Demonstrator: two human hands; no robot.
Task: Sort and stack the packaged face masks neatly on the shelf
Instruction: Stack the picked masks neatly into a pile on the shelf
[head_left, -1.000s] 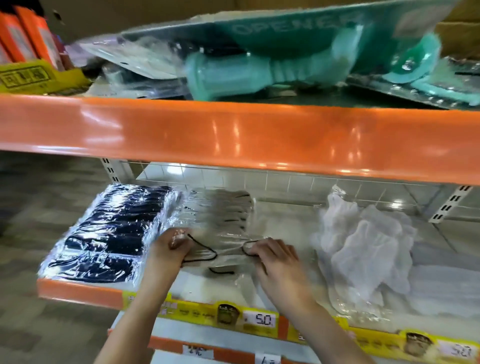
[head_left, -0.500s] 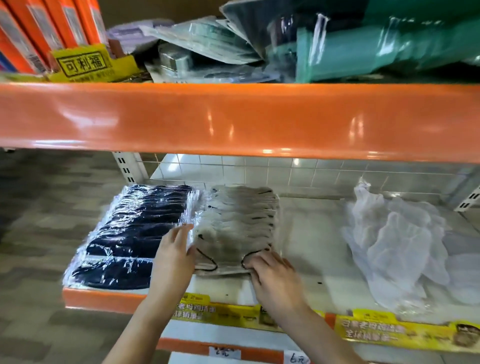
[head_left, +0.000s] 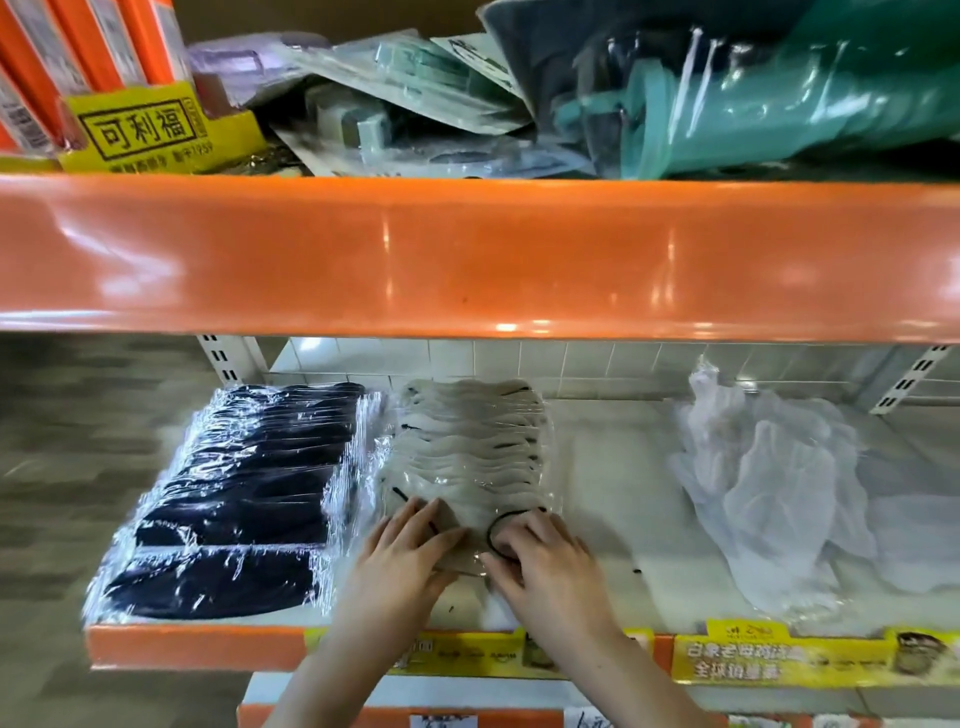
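Fingers (head_left: 415, 525) of both hands spread flat — pressing grey mask packet (head_left: 467, 457)

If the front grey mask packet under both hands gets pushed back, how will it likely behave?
The grey mask packet looks thin and floppy, so it may buckle rather than slide whole. Its glossy film probably slips easily over the row of grey packets. It seems light under the left hand and right hand.
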